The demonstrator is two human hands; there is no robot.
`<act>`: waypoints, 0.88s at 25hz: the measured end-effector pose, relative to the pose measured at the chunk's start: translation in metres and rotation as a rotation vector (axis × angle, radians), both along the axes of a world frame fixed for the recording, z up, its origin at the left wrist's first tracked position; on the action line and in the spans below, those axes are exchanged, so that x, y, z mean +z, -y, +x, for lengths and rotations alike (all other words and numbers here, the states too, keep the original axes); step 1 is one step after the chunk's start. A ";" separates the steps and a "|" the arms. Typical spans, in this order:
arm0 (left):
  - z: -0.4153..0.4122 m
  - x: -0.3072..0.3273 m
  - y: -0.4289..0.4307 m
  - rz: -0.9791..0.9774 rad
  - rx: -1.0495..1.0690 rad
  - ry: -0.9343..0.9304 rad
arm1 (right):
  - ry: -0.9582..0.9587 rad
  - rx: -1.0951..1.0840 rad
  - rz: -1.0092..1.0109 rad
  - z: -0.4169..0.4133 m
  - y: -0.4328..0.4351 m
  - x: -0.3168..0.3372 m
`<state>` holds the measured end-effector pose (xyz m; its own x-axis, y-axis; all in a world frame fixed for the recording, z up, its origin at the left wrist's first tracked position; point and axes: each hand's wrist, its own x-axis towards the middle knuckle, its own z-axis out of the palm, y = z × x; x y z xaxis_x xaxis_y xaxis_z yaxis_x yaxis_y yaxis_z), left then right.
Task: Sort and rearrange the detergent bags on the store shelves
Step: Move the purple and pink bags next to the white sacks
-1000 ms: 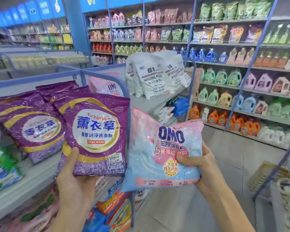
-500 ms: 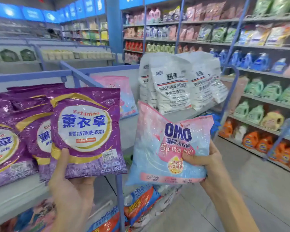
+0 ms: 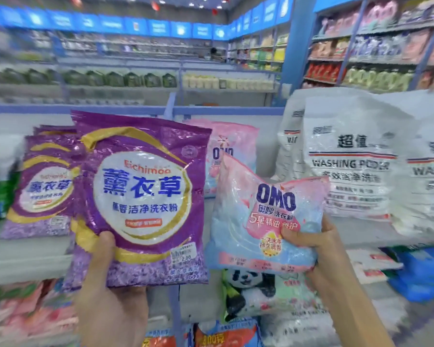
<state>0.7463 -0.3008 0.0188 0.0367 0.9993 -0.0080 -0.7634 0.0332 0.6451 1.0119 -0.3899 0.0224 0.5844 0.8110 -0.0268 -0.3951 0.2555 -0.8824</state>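
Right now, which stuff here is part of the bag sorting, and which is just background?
In play:
purple bag, gripped by the left hand
pink-blue bag, gripped by the right hand
purple stack and pink bag on the shelf

Probably background:
white sacks
panda bag, lower down
green goods on the far aisle, blurred

The shelf (image 3: 23,256) in front of you carried purple bags (image 3: 45,186) standing one behind another at its left, one pink OMO bag (image 3: 236,137) leaning against the back wall in the middle, and big white washing powder bags (image 3: 348,171) standing close together at its right.
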 end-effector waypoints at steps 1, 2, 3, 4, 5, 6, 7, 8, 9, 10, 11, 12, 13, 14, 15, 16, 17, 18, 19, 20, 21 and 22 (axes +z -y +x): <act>0.012 0.001 0.008 -0.017 0.046 0.021 | 0.001 0.018 0.004 0.010 -0.007 0.000; 0.024 0.002 0.015 -0.041 0.097 0.040 | 0.005 0.041 0.008 0.020 -0.015 0.001; 0.036 0.004 0.021 -0.057 0.119 0.048 | 0.019 0.059 0.016 0.028 -0.023 0.002; 0.045 0.005 0.024 -0.071 0.120 0.052 | 0.038 0.074 0.024 0.034 -0.034 0.004; 0.053 0.006 0.027 -0.082 0.117 0.046 | 0.056 0.094 0.040 0.040 -0.045 0.005; 0.057 0.006 0.027 -0.084 0.117 0.042 | 0.072 0.114 0.057 0.045 -0.057 0.006; 0.060 0.006 0.028 -0.083 0.128 0.041 | 0.086 0.131 0.073 0.049 -0.069 0.007; 0.062 0.006 0.027 -0.088 0.142 0.039 | 0.100 0.141 0.084 0.053 -0.080 0.008; 0.061 0.004 0.026 -0.096 0.157 0.036 | 0.120 0.153 0.090 0.057 -0.092 0.008; 0.059 0.002 0.025 -0.098 0.163 0.028 | 0.138 0.169 0.093 0.060 -0.104 0.008; 0.058 0.001 0.026 -0.091 0.157 0.020 | 0.146 0.185 0.105 0.063 -0.115 0.008; 0.058 0.000 0.027 -0.086 0.149 0.017 | 0.140 0.198 0.119 0.067 -0.127 0.007; 0.058 0.001 0.028 -0.094 0.159 0.022 | 0.128 0.197 0.119 0.069 -0.140 0.005; 0.058 0.002 0.029 -0.098 0.169 0.024 | 0.135 0.190 0.103 0.068 -0.150 0.003; 0.058 0.004 0.029 -0.102 0.177 0.013 | 0.184 0.169 0.062 0.067 -0.161 -0.004; 0.058 0.005 0.029 -0.107 0.187 -0.002 | 0.252 0.141 0.008 0.066 -0.171 -0.012; 0.058 0.006 0.029 -0.112 0.201 -0.006 | 0.317 0.115 -0.044 0.065 -0.177 -0.019; 0.058 0.006 0.029 -0.116 0.211 -0.006 | 0.363 0.091 -0.092 0.065 -0.182 -0.024; 0.057 0.007 0.029 -0.113 0.216 0.005 | 0.404 0.076 -0.136 0.067 -0.184 -0.027; 0.056 0.008 0.028 -0.111 0.220 0.014 | 0.442 0.069 -0.181 0.070 -0.186 -0.026; 0.054 0.009 0.028 -0.117 0.223 0.021 | 0.479 0.062 -0.225 0.073 -0.187 -0.023; 0.053 0.010 0.028 -0.127 0.224 0.019 | 0.515 0.063 -0.255 0.076 -0.187 -0.021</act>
